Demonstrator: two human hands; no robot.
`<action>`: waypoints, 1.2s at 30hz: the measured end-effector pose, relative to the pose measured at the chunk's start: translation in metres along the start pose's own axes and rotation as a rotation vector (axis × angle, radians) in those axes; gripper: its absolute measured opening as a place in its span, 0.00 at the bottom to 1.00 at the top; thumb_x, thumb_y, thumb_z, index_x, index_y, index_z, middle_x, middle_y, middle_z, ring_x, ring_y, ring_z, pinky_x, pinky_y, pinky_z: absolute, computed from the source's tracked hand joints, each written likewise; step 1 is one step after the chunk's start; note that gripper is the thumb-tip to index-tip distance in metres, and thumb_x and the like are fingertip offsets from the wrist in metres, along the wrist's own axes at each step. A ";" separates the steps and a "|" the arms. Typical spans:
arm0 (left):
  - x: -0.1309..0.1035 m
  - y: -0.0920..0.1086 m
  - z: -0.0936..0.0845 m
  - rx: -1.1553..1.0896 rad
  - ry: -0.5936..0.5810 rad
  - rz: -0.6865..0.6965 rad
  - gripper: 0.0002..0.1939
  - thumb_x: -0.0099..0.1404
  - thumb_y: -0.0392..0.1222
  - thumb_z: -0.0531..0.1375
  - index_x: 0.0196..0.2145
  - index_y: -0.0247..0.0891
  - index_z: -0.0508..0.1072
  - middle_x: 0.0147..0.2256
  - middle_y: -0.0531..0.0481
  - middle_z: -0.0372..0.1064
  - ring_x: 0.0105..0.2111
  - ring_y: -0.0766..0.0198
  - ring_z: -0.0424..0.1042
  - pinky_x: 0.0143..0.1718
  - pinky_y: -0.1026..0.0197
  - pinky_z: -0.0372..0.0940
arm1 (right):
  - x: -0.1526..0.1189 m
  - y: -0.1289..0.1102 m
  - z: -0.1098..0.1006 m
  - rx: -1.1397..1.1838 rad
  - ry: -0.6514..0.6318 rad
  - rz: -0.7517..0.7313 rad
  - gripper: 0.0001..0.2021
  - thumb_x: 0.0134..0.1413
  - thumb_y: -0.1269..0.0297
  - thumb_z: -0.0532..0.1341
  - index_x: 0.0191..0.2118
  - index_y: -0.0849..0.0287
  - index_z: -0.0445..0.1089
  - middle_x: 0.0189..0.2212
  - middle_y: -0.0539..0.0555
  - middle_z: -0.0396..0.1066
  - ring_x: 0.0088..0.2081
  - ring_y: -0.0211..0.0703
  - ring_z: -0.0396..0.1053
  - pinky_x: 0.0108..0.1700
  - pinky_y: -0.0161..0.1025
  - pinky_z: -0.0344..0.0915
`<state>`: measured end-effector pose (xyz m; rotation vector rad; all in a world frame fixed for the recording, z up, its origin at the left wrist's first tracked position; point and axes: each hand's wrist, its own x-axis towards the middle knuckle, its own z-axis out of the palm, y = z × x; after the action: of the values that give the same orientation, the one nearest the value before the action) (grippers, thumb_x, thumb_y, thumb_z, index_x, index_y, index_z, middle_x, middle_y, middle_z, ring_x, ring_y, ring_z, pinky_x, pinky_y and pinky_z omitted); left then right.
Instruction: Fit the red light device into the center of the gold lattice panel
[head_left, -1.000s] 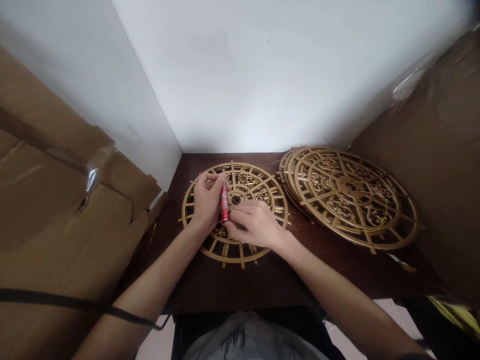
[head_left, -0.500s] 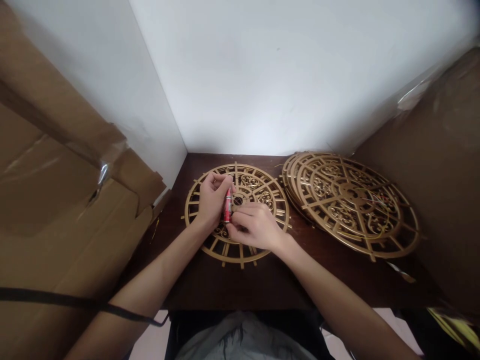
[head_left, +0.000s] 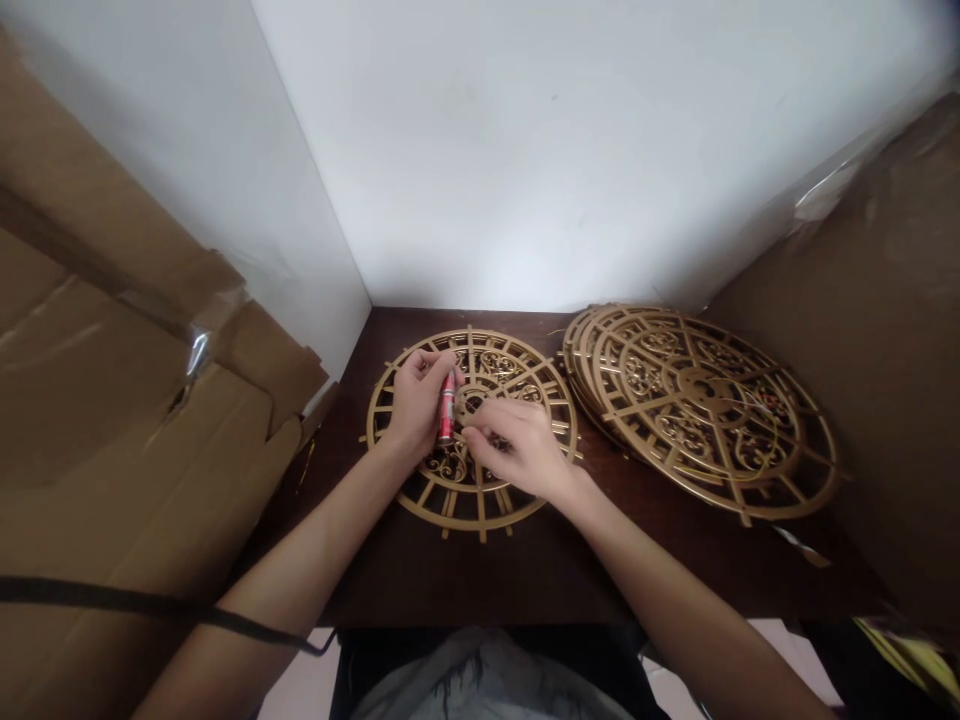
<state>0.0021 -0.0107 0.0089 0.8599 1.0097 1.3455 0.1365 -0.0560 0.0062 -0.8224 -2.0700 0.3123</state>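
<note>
A round gold openwork frame point(head_left: 480, 525) with scrollwork lies flat on the dark brown table point(head_left: 480, 580). Over its left half, my left hand point(head_left: 420, 395) is closed round the upper end of a small red tube point(head_left: 447, 410), whose lower end points toward me. My right hand point(head_left: 517, 445) is just right of the tube, above the middle of the frame. Its thumb and fingers are pinched together, and what they hold, if anything, is too small to make out.
Several similar gold frames point(head_left: 705, 390) are stacked on the right. A brush point(head_left: 806, 548) lies near their lower edge. Cardboard point(head_left: 135, 400) stands at the left, more cardboard point(head_left: 885, 330) at the right, a white wall point(head_left: 525, 150) behind. A black cord point(head_left: 150, 602) crosses the lower left.
My right hand has moved slightly right, away from the tube, so a gap shows between them. My left hand and the tube have shifted a little to the left.
</note>
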 end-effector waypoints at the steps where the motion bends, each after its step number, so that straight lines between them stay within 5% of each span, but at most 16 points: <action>1: 0.000 0.001 0.000 -0.004 0.001 -0.007 0.11 0.54 0.40 0.62 0.27 0.37 0.60 0.19 0.58 0.65 0.12 0.76 0.56 0.12 0.72 0.52 | 0.000 0.000 -0.001 0.047 0.045 0.046 0.09 0.59 0.68 0.53 0.28 0.58 0.66 0.23 0.49 0.67 0.25 0.35 0.63 0.30 0.34 0.61; 6: 0.001 0.003 0.000 -0.006 0.011 -0.026 0.11 0.55 0.39 0.61 0.26 0.37 0.59 0.18 0.57 0.64 0.11 0.76 0.56 0.11 0.72 0.52 | 0.002 0.000 -0.005 0.181 0.220 0.240 0.07 0.57 0.71 0.54 0.40 0.58 0.67 0.33 0.51 0.72 0.32 0.37 0.69 0.37 0.36 0.67; 12: 0.002 0.005 0.000 0.006 0.017 -0.049 0.11 0.55 0.39 0.60 0.26 0.37 0.59 0.19 0.58 0.64 0.11 0.77 0.56 0.11 0.73 0.52 | 0.005 0.009 -0.008 0.083 0.311 0.311 0.08 0.55 0.70 0.56 0.41 0.57 0.66 0.36 0.53 0.69 0.38 0.40 0.67 0.41 0.39 0.66; 15: 0.002 0.005 0.000 -0.010 0.010 -0.059 0.12 0.55 0.40 0.61 0.26 0.37 0.59 0.19 0.58 0.63 0.11 0.77 0.56 0.11 0.73 0.52 | 0.005 0.016 -0.009 0.006 0.343 0.417 0.05 0.54 0.65 0.60 0.36 0.58 0.64 0.32 0.51 0.67 0.34 0.39 0.65 0.37 0.38 0.64; 20: 0.003 0.005 -0.001 -0.032 0.010 -0.066 0.12 0.54 0.40 0.62 0.26 0.37 0.59 0.19 0.57 0.64 0.11 0.77 0.56 0.10 0.73 0.51 | 0.003 0.022 -0.010 -0.029 0.219 0.575 0.20 0.52 0.53 0.61 0.18 0.58 0.58 0.17 0.46 0.59 0.21 0.34 0.56 0.27 0.35 0.55; 23: 0.002 0.005 0.000 -0.026 0.012 -0.059 0.12 0.54 0.40 0.62 0.26 0.37 0.59 0.19 0.58 0.64 0.11 0.77 0.56 0.10 0.73 0.52 | 0.003 0.019 -0.007 0.077 0.112 0.554 0.20 0.54 0.53 0.60 0.17 0.60 0.62 0.15 0.47 0.62 0.20 0.34 0.57 0.25 0.35 0.54; 27: 0.001 0.004 0.000 -0.013 0.005 -0.042 0.12 0.54 0.40 0.61 0.26 0.37 0.59 0.19 0.58 0.64 0.11 0.77 0.56 0.10 0.73 0.52 | 0.004 0.014 -0.003 0.286 0.030 0.489 0.07 0.53 0.60 0.62 0.33 0.59 0.70 0.27 0.49 0.72 0.29 0.36 0.68 0.33 0.35 0.62; 36: 0.002 0.002 0.000 0.015 0.016 -0.034 0.12 0.54 0.41 0.62 0.27 0.37 0.59 0.19 0.58 0.64 0.11 0.76 0.57 0.10 0.73 0.51 | 0.001 0.011 0.001 0.386 0.121 0.349 0.09 0.51 0.76 0.54 0.35 0.55 0.54 0.34 0.51 0.72 0.35 0.37 0.70 0.39 0.37 0.64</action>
<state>0.0013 -0.0089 0.0111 0.8406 1.0435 1.3192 0.1406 -0.0470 0.0004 -0.9315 -1.6733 0.8048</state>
